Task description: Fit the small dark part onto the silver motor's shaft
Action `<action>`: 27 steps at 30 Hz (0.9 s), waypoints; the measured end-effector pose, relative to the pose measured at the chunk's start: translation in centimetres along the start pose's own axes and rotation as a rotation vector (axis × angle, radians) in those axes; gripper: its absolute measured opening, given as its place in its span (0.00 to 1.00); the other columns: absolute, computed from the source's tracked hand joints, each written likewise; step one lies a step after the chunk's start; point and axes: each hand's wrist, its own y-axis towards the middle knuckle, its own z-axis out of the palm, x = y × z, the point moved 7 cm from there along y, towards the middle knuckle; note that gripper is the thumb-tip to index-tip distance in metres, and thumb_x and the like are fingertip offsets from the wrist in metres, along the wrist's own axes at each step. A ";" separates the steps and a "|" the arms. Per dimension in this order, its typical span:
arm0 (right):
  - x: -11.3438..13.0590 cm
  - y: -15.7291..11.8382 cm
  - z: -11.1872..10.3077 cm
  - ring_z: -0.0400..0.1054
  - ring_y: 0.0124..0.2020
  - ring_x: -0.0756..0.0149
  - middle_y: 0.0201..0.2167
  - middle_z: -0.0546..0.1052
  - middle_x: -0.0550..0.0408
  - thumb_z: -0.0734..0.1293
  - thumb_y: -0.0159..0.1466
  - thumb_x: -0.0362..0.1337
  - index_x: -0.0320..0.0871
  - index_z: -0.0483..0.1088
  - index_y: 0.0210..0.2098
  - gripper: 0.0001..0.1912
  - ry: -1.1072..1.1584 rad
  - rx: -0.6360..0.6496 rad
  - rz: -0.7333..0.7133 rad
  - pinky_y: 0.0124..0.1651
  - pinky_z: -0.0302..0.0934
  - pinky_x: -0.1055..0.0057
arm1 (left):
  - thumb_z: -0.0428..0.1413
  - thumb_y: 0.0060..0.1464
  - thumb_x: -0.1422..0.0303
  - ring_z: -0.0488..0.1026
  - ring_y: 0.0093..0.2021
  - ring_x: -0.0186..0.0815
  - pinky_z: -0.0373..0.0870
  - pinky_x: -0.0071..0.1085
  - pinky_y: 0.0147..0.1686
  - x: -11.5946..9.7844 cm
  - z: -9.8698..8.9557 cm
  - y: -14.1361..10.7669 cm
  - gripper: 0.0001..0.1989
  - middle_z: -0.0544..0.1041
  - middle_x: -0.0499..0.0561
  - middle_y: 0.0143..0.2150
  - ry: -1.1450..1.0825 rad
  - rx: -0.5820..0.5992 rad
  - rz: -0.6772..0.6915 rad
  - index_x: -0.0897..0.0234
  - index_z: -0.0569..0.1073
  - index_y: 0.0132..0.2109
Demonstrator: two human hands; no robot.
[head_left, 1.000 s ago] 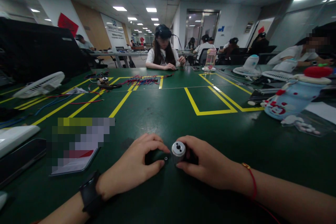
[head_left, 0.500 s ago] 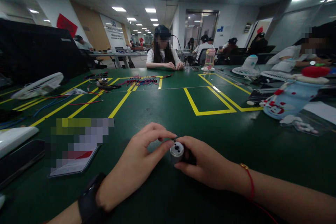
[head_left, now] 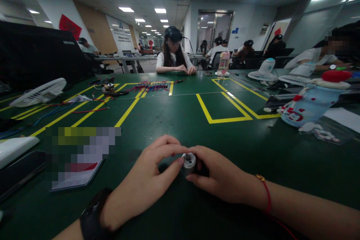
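Observation:
A small cylindrical metal motor stands with its round end face up and tilted toward me, dark holes showing in it. My right hand is closed around its right side, thumb at the front and fingers behind. At the motor's upper left edge, my left hand has its thumb and index finger bent together in a pinch. The thumb tip touches the face's rim, and the index finger reaches over the back of the face. Whatever lies between those fingertips is too small or hidden to name.
Left lie a flat clear-edged packet, a dark phone-like slab and loose wires. A wire bundle is farther off. A blue cup and fans stand right. Across the table sits a person.
My left thumb and index finger have shifted down onto the motor's face, where they were just above its edge. The right hand holds the motor in nearly the same place.

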 end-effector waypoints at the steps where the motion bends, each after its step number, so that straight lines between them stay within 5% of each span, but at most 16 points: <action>1: 0.0 0.0 0.0 0.63 0.35 0.67 0.38 0.70 0.56 0.69 0.58 0.33 0.45 0.64 0.49 0.19 0.004 -0.003 0.001 0.36 0.58 0.69 | 0.50 0.61 0.71 0.70 0.45 0.34 0.66 0.32 0.46 0.2 -0.1 0.0 0.12 0.71 0.47 0.43 -0.012 -0.002 -0.009 0.54 0.74 0.48; 14: -0.3 -0.1 0.0 0.64 0.35 0.65 0.40 0.71 0.54 0.69 0.58 0.34 0.44 0.64 0.49 0.20 0.006 0.007 0.046 0.38 0.60 0.67 | 0.53 0.57 0.68 0.70 0.34 0.35 0.64 0.30 0.36 7.3 -0.8 -0.5 0.08 0.75 0.47 0.33 -0.326 -0.159 -0.413 0.60 0.76 0.42; 21: -0.1 -0.2 -0.1 0.64 0.36 0.65 0.40 0.71 0.53 0.69 0.58 0.34 0.44 0.65 0.48 0.19 0.010 0.013 0.055 0.38 0.60 0.67 | 0.53 0.57 0.67 0.69 0.33 0.33 0.64 0.29 0.34 8.2 -1.0 -0.9 0.10 0.73 0.48 0.34 -0.531 -0.240 -0.437 0.64 0.74 0.44; 27: -0.2 -0.2 -0.1 0.64 0.35 0.65 0.41 0.71 0.52 0.69 0.58 0.34 0.44 0.65 0.48 0.19 0.018 0.002 0.056 0.38 0.60 0.67 | 0.52 0.57 0.66 0.69 0.32 0.34 0.64 0.30 0.33 7.5 -1.2 -0.9 0.11 0.72 0.48 0.33 -0.408 -0.227 -0.420 0.64 0.74 0.44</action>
